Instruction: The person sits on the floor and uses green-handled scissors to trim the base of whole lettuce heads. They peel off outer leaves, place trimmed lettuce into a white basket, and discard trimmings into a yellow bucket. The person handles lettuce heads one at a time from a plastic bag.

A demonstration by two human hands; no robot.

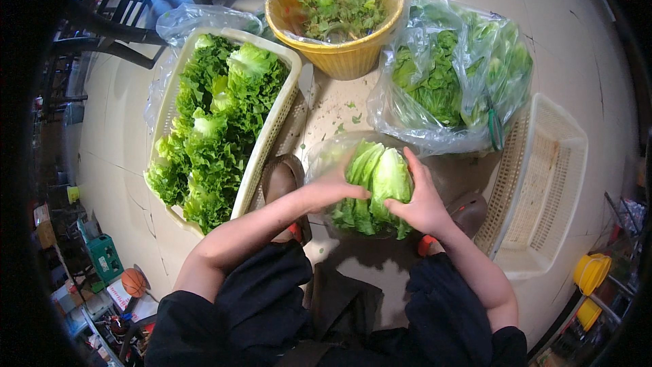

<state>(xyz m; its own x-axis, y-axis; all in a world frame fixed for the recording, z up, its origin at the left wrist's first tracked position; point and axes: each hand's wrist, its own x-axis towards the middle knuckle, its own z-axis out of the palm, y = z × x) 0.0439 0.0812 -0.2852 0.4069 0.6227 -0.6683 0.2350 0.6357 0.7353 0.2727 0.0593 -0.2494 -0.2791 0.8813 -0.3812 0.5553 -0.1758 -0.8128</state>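
Between my two hands is a bunch of pale green romaine-like lettuce, its leafy ends pointing towards me. My left hand grips its left side; the fingers are blurred and partly hidden. On the right side my right hand holds it, thumb on the front leaves and fingers along the far edge. Under and behind the lettuce lies a clear plastic bag. To the left, a cream plastic basket is filled with curly green lettuce.
A yellow bin with a plastic liner holds green scraps. Right of it lies a clear bag of leafy greens. Another cream plastic basket stands at the right. Leaf bits dot the tiled floor. A basketball and green crate are far left.
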